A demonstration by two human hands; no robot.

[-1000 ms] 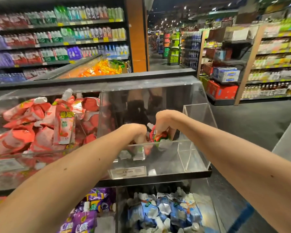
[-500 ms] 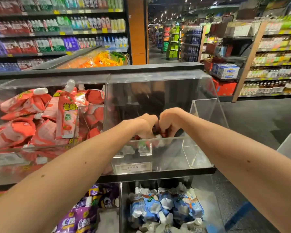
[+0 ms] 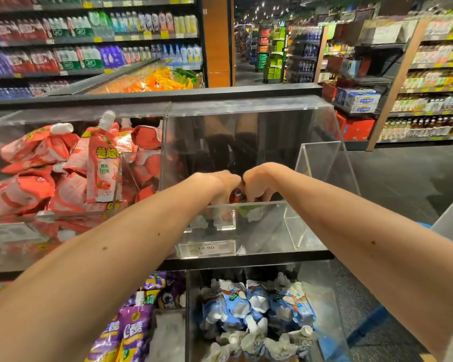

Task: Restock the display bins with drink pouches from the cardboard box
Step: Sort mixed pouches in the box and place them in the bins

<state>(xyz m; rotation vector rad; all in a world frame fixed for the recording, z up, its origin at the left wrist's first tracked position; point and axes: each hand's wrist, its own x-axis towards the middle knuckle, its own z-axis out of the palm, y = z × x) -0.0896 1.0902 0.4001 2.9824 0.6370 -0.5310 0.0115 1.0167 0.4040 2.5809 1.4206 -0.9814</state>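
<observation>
placing step: left hand (image 3: pixel 218 185) and right hand (image 3: pixel 257 182), knuckles touching, clamp red-and-green drink pouches (image 3: pixel 237 195) inside the clear acrylic display bin (image 3: pixel 268 231); next, probably release them low.

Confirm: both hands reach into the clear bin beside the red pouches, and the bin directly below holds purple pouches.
Not purple: the head view shows blue pouches in the lower bin. The purple pouches lie one bin left.

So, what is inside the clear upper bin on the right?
The left hand and right hand hold red-and-green pouches low in the bin. The hands cover most of them, so their number cannot be told.
</observation>
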